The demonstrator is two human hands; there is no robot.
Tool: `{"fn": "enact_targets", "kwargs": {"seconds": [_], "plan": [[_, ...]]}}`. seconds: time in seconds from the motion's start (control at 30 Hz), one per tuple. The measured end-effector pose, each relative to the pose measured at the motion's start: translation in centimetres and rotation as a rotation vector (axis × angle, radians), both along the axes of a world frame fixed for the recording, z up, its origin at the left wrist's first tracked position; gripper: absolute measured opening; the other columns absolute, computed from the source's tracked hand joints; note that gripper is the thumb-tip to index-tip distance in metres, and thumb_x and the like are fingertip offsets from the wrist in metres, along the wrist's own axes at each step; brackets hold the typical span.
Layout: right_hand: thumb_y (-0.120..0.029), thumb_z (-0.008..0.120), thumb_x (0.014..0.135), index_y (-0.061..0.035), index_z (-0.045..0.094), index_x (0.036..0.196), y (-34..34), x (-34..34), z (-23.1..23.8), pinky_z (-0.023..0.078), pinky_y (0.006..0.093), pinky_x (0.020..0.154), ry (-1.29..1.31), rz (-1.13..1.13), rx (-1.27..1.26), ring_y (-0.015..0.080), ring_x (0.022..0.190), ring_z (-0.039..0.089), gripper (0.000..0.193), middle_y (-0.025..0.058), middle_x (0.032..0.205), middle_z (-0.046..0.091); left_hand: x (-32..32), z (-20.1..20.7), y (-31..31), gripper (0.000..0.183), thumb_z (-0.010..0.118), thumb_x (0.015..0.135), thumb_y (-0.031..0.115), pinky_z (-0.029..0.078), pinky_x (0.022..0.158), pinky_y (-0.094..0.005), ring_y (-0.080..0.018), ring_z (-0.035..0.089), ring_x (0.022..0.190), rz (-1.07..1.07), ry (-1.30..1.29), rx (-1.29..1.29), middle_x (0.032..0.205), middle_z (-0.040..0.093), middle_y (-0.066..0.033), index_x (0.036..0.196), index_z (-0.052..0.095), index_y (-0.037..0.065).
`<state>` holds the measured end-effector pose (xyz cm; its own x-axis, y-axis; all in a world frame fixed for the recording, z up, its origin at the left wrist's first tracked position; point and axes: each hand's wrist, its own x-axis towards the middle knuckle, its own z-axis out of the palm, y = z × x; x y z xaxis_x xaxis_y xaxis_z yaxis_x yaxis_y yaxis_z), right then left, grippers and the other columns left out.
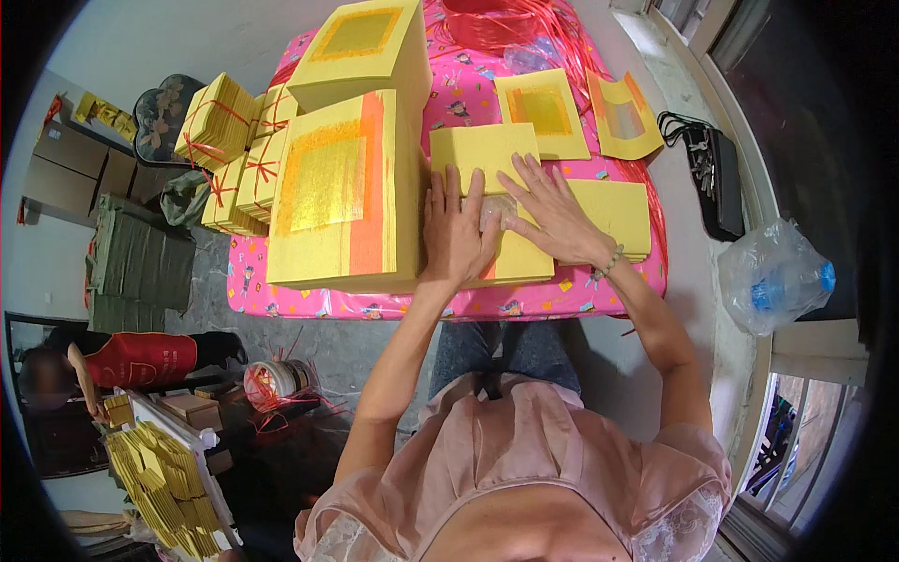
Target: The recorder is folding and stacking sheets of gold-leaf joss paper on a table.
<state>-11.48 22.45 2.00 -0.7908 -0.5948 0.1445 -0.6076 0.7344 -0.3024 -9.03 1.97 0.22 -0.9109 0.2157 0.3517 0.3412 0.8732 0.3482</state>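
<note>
My left hand (457, 223) lies flat, fingers stretched forward, on a yellow paper sheet (482, 145). My right hand (562, 217), with a bead bracelet at its wrist, is spread over the same paper, its fingers pointing up and left. Between the two hands a small clear plastic piece (497, 210) shows in part; its kind is hard to make out. Under the hands is a low stack of yellow paper (524, 263). Close to my left hand stands a tall stack of joss paper (323, 178) with gold and orange patches. Beside my right hand is another low yellow stack (613, 214).
Red-tied paper bundles (217, 122) sit at the left, near a second tall stack (361, 37). A red basket (492, 21) with red strips stands far back on the pink tablecloth (449, 103). A black pouch (716, 183) lies right; another person (140, 361) works at lower left.
</note>
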Motion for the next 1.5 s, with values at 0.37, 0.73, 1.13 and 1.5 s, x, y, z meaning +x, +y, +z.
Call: {"fn": "enact_targets", "kwargs": {"seconds": [0.37,0.73,1.13,1.5], "plan": [[-0.039,0.047,0.102,-0.0193,0.044,0.148,-0.3,-0.9,-0.2,0.021,0.0558,0.117,0.123,0.001,-0.004,0.0319,0.146,0.029,0.051,0.0161,0.156,0.035,-0.2,-0.1,-0.4,0.061,0.047,0.1,0.039,0.022,0.116,-0.0568,-0.0543,0.024,0.142,0.004,-0.024,0.01,0.152,0.03,-0.0346,0.15,0.039,0.005],[-0.024,0.065,0.093,-0.0056,0.07,0.111,-0.1,-3.9,-1.1,0.053,0.0414,0.09,0.46,0.006,-0.285,0.028,0.103,0.069,0.026,0.0125,0.107,0.073,2.0,2.0,1.6,0.039,0.062,0.089,0.006,0.037,0.107,-0.0484,-0.0448,0.045,0.126,-0.02,0.246,0.497,0.137,0.048,-0.0257,0.127,0.057,0.0],[-0.016,0.069,0.089,-0.0054,0.067,0.117,1.8,0.8,-0.4,0.051,0.0405,0.098,0.589,0.113,-0.21,0.0245,0.11,0.067,0.03,0.0092,0.114,0.071,1.0,1.6,1.9,0.04,0.058,0.099,0.009,0.056,0.093,-0.0372,-0.0225,0.064,0.11,0.079,-0.363,1.729,0.125,0.057,-0.015,0.133,0.039,0.001],[-0.013,0.063,0.097,0.0016,0.032,0.148,3.1,6.0,0.3,0.041,0.0371,0.108,0.073,-0.306,-1.138,0.0257,0.134,0.048,0.06,0.0186,0.145,0.047,5.5,3.1,4.2,0.036,0.061,0.096,0.004,0.052,0.088,-0.0294,-0.0099,0.06,0.1,-0.184,-0.271,1.677,0.114,0.062,-0.0031,0.13,0.048,0.005]]}}
